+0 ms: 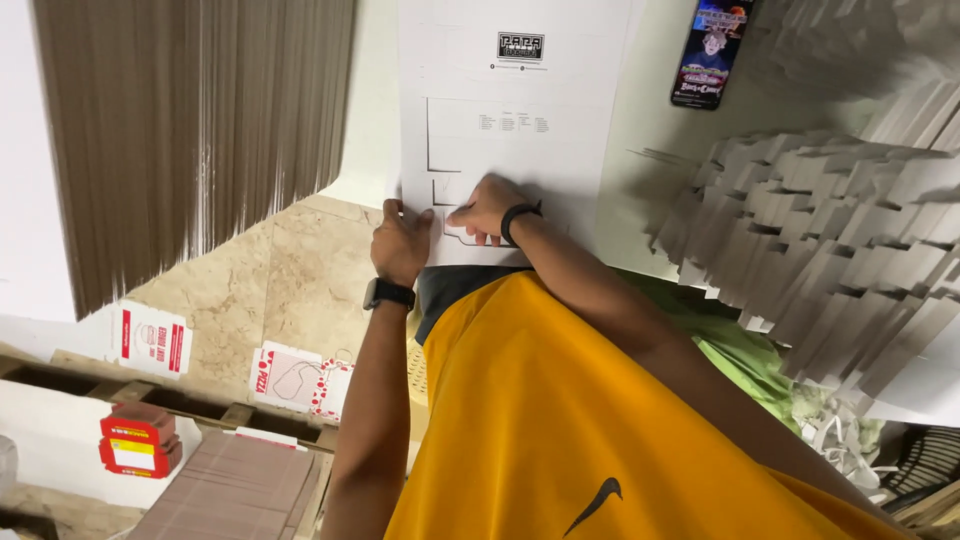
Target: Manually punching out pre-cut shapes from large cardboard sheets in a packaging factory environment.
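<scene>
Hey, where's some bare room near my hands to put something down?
The white cardboard sheet is bare beyond your left hand and right hand. The white tabletop between the sheet and the phone is free too. On the right, the grey cardboard stacks crowd everything.

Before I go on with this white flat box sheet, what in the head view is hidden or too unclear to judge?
- Left hand fingertips: curled over the edge of the white sheet.
- Right hand: its palm covers the printed lines beneath.
- Sheet's top: cut off by the frame edge.
- Sheet's near edge: behind the yellow shirt.
- Stacked cardboard at right: motion-blurred.
</scene>
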